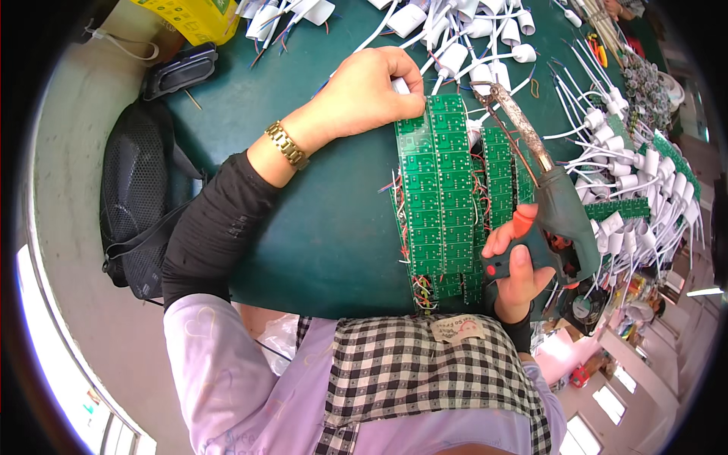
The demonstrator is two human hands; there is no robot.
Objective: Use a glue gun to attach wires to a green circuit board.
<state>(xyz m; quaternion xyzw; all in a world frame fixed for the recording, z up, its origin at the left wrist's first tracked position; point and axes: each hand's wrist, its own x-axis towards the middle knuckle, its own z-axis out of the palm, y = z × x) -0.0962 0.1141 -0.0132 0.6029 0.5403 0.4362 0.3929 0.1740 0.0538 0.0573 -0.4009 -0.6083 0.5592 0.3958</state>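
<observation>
My left hand (370, 92), with a gold watch on its wrist, is pinched closed around a small white plastic piece (400, 86), mostly hidden by the fingers. Its fingertips meet the far left corner of a long green circuit board panel (436, 186), divided into many small units. At the panel's right, my right hand (517, 254) is closed on the handle of a dark green soldering gun (563, 208). The gun's worn metal barrel (516, 117) points away from me, its bent tip near the panel's far right corner, apart from it. More green panels (498, 163) lie beneath and beside, with thin wires between them.
White lamp sockets (451, 57) with wires are heaped at the far side, and another large pile (626, 178) covers the right. A black mesh bag (140, 189), a black tray (180, 70) and a yellow box (199, 19) stand at left. A small black fan (582, 307) sits near right.
</observation>
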